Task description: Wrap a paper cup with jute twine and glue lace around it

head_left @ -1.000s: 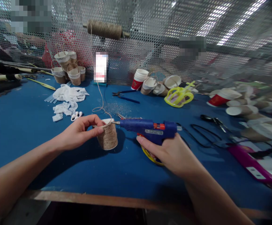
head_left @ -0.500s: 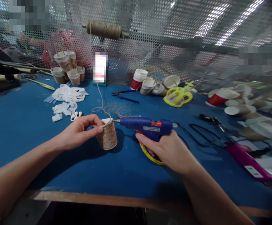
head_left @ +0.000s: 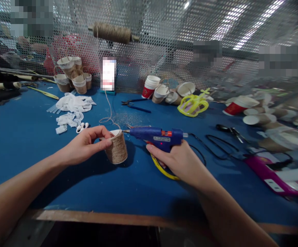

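Note:
My left hand (head_left: 95, 142) pinches the rim of a paper cup (head_left: 116, 149) wrapped in brown twine, with fingers partly inside its mouth. The cup is tilted a little above or on the table; I cannot tell which. My right hand (head_left: 176, 157) is wrapped round the handle of a blue hot glue gun (head_left: 156, 136), whose nozzle points left at the cup's upper edge. From the cup a loose strand of twine (head_left: 109, 106) curls over the table towards the back. A spool of twine (head_left: 112, 33) hangs on the mesh panel above.
Twine baskets (head_left: 73, 75) and white lace (head_left: 74, 103) lie at the back left. Pliers (head_left: 137, 105), stacked paper cups (head_left: 151, 85) and a yellow crown-shaped piece (head_left: 193, 104) lie farther back. A black cord (head_left: 215, 147) and a purple power strip (head_left: 269, 176) are at right.
The whole view has shifted slightly. The glue gun's nozzle stays at the cup's rim, and both hands keep their hold.

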